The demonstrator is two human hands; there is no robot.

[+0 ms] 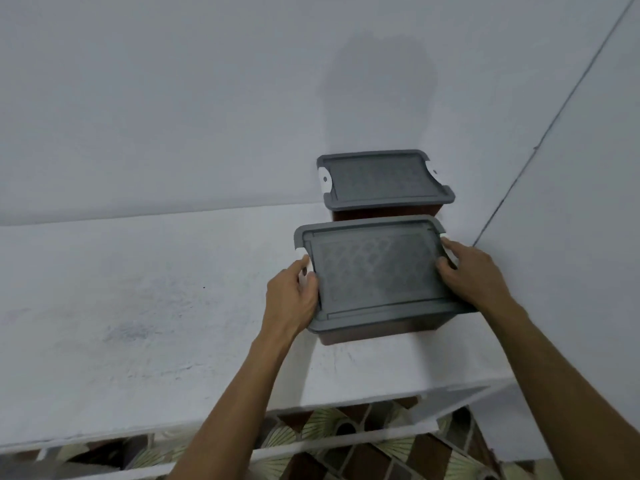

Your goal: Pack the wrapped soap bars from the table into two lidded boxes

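Near box axis: I read it as left-right.
Left hand: fingers gripped its left end.
Right hand: fingers gripped its right end.

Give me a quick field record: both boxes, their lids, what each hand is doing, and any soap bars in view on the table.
near box: on the white table, near lid on
far box: behind the near box, by the wall, far lid on, white latch showing
left hand: grips the near box's left end
right hand: grips its right end
soap bars: none in view
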